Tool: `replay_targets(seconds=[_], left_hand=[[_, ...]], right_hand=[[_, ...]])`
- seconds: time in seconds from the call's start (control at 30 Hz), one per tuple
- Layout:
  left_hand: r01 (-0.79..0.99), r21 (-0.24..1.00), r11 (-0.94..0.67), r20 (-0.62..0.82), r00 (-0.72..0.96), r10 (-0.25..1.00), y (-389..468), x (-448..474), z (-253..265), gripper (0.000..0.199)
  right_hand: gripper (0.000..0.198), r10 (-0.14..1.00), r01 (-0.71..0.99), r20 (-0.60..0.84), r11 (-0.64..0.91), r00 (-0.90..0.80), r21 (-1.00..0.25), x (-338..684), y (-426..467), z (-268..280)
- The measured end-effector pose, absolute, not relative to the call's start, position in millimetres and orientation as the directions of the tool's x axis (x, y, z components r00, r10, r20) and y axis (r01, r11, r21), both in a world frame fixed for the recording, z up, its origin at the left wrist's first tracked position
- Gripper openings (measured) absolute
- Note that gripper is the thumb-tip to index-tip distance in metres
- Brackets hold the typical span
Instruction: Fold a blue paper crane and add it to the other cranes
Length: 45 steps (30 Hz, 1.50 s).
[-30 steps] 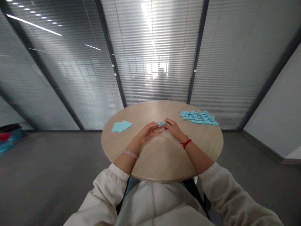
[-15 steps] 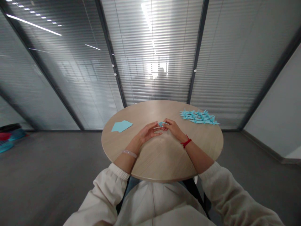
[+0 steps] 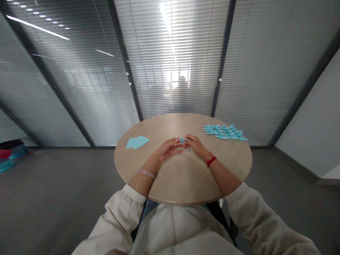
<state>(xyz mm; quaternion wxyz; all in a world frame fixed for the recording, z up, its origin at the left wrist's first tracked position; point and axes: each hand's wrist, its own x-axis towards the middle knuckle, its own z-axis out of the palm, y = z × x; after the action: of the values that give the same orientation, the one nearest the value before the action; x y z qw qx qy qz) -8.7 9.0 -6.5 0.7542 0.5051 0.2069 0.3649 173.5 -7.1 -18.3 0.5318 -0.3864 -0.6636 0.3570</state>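
Note:
Between my two hands, over the middle of the round table [image 3: 183, 187], is a small piece of folded light-blue paper [image 3: 181, 140]. My left hand [image 3: 168, 149] pinches its left side between thumb and fingertips, the lower fingers stretched out below. From the right, my right hand [image 3: 194, 143] grips the other side with its fingers curled. The fingers hide much of the paper, so its exact folded shape cannot be made out. To the right on the tabletop lie several folded light-blue paper cranes [image 3: 224, 132] in close rows.
Flat sheets of light-blue paper [image 3: 137, 142] lie fanned at the table's left side. Behind the table stands a glass partition with blinds [image 3: 175, 95]. Bins with blue and red parts [image 3: 13, 153] are on the floor at the far left.
Very little differs: the left fingertips have shifted slightly on the folded paper. Both hands keep their hold at the same place.

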Motion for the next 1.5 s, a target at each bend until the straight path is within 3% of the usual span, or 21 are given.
replay_targets(seconds=[0.3,0.53,1.0,1.33,1.5], left_hand=[[-0.229,0.973,0.011,0.133,0.602,0.787,1.2,-2.4,-3.8,0.039],[-0.224,0.966,-0.129,0.231,0.521,0.822,8.4,-2.9,-10.3,0.036],[-0.226,0.956,-0.189,0.275,0.452,0.849,3.5,-0.4,-3.7,0.035],[-0.184,0.957,-0.226,0.286,0.456,0.843,6.6,-1.0,-6.4,0.039],[-0.207,0.955,-0.211,0.285,0.460,0.841,4.3,-1.6,-3.6,0.036]], right_hand=[[0.021,0.906,0.218,0.417,0.423,-0.073,-0.880,174.1,-1.7,-20.6],[0.017,0.921,0.209,0.390,0.384,-0.017,-0.899,173.7,-1.8,-21.2],[0.017,0.941,0.075,0.332,0.336,-0.060,-0.939,172.7,1.0,-23.3],[0.018,0.940,0.185,0.327,0.339,-0.094,-0.922,173.4,1.7,-23.2],[0.016,0.941,0.162,0.322,0.336,-0.105,-0.928,173.2,0.7,-23.0]])
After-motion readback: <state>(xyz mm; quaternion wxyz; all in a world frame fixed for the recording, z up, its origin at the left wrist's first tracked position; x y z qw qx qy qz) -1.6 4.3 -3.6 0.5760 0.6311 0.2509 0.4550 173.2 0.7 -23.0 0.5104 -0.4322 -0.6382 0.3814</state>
